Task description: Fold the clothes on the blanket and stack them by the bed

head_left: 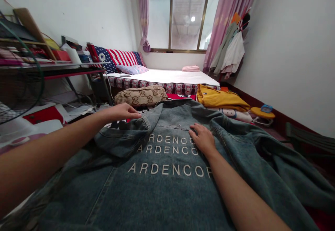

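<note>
A blue denim jacket (167, 196) lies spread with its back up, the collar end away from me. Pale lettering runs across it in several lines, partly covered by my right forearm. My left hand (125, 112) pinches the cloth near the jacket's left shoulder seam, where a fold is lifted over the back. The tips of those fingers show only in part. My right hand (203, 139) rests on the upper back, palm down, with its fingers loosely apart. The jacket's right sleeve stretches out toward the right edge of the view.
Beyond the jacket lie a brown patterned folded cloth (142, 96) and a yellow garment (221, 98). A bed (167, 76) stands under the window. At left is a cluttered desk (73, 71); at right, a small yellow stool (261, 113) holds a blue clock (267, 108).
</note>
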`<action>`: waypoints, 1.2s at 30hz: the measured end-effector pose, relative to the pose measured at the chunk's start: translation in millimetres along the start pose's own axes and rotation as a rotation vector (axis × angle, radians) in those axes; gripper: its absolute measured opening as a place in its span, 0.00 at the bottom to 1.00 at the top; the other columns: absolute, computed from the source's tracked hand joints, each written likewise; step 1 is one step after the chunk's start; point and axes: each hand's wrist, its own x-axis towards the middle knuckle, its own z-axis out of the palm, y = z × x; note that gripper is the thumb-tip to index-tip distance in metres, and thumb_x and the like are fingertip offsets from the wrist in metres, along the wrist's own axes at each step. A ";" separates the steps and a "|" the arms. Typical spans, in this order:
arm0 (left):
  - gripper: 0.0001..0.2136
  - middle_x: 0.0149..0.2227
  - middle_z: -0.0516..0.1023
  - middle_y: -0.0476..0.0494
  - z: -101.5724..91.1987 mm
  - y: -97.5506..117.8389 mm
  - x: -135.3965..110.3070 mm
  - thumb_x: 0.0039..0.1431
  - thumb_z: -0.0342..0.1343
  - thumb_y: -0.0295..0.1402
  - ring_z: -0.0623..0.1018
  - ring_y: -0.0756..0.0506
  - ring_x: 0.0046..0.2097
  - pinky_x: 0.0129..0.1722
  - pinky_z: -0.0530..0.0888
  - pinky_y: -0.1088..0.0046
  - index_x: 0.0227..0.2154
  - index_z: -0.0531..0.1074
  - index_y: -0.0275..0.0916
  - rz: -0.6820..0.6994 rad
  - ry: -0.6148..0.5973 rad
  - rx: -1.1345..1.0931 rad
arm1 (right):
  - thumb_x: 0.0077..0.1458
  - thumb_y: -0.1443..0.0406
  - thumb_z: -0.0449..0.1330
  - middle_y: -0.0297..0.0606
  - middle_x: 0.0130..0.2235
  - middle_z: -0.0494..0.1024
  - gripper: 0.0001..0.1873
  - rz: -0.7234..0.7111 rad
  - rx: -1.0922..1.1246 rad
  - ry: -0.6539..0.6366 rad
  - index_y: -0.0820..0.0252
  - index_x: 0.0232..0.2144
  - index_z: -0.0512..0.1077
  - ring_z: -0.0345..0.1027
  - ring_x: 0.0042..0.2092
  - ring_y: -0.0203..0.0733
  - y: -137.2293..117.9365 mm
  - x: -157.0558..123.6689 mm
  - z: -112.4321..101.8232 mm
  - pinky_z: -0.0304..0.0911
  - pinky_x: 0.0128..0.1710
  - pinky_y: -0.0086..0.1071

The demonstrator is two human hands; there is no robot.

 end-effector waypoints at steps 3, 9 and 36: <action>0.19 0.35 0.82 0.47 14.4 10.3 -39.0 0.49 0.58 0.49 0.77 0.43 0.38 0.37 0.69 0.73 0.38 0.80 0.42 0.129 -0.146 0.143 | 0.60 0.61 0.56 0.42 0.57 0.72 0.17 -0.014 0.023 0.002 0.58 0.48 0.75 0.63 0.59 0.47 0.3 -1.2 -1.1 0.55 0.61 0.40; 0.17 0.36 0.82 0.44 24.7 -0.1 -56.6 0.53 0.53 0.44 0.77 0.42 0.37 0.35 0.68 0.72 0.36 0.80 0.41 0.117 0.192 0.281 | 0.59 0.61 0.56 0.43 0.57 0.72 0.17 -0.012 0.041 -0.004 0.59 0.48 0.76 0.64 0.59 0.48 1.6 -1.1 -0.7 0.55 0.60 0.40; 0.25 0.66 0.58 0.41 154.9 81.8 28.9 0.67 0.37 0.48 0.57 0.37 0.67 0.62 0.56 0.47 0.61 0.63 0.46 0.136 0.180 0.250 | 0.57 0.62 0.58 0.42 0.54 0.75 0.15 0.004 0.132 0.035 0.59 0.46 0.76 0.67 0.56 0.48 8.1 0.4 -0.4 0.59 0.58 0.40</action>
